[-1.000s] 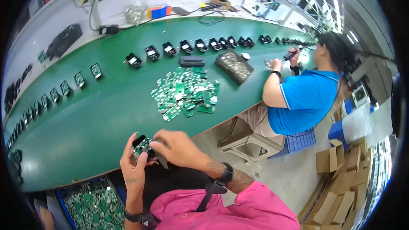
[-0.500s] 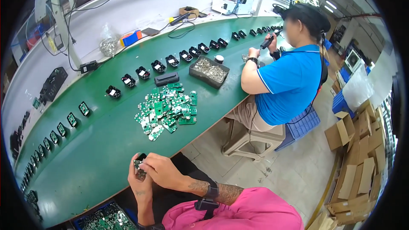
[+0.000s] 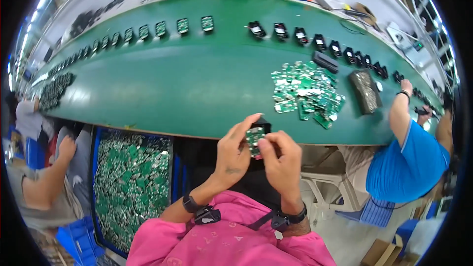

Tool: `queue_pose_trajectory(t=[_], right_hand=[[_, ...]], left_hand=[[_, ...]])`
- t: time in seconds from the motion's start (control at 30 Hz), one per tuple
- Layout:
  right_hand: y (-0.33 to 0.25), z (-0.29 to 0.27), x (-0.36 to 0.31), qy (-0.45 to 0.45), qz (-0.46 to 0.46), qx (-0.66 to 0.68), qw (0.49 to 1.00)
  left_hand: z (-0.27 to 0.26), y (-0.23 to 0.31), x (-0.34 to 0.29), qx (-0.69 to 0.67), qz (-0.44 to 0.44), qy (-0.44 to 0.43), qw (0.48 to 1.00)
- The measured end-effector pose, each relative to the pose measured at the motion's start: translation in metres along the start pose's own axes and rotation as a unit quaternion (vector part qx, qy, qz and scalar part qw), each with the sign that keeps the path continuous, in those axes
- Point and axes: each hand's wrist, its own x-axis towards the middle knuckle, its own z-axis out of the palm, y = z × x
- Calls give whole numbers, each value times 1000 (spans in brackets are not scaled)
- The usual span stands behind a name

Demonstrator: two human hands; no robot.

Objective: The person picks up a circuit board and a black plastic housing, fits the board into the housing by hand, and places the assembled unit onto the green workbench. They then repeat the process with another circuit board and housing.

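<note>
Just off the near table edge, my left hand [image 3: 230,156] is closed around a small black plastic housing [image 3: 266,125]. A green circuit board [image 3: 254,139] lies against the housing, its component side facing up. My right hand [image 3: 283,160] is closed on the board's right side, with the thumb pressed on it. Whether the board sits fully inside the housing is hidden by my fingers. Beyond my hands, to the right, a loose heap of green circuit boards [image 3: 305,91] covers part of the green table [image 3: 162,88].
Black housings [image 3: 300,35] and board-fitted units [image 3: 160,29] line the far side. A dark block [image 3: 325,62] and a tray of small metal parts [image 3: 365,92] stand right. A bin of boards [image 3: 96,192] is at lower left. Co-workers [image 3: 406,160] sit on both sides.
The view has swung left, bringing the bin and a left-side co-worker into sight. Both hands still hold the board and housing; the board now faces up more openly.
</note>
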Motion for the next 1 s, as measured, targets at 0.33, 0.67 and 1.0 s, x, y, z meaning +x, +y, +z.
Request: queue_pose_trajectory(t=[0.33, 0.67, 1.0], right_hand=[[2, 9, 3, -3, 112, 93, 989], [12, 12, -1, -8, 96, 33, 995], [3, 22, 13, -30, 22, -97, 995]], left_hand=[[-23, 13, -9, 31, -17, -40, 999], [-22, 28, -8, -11, -112, -54, 992], [-9, 26, 5, 50, -61, 6, 997]])
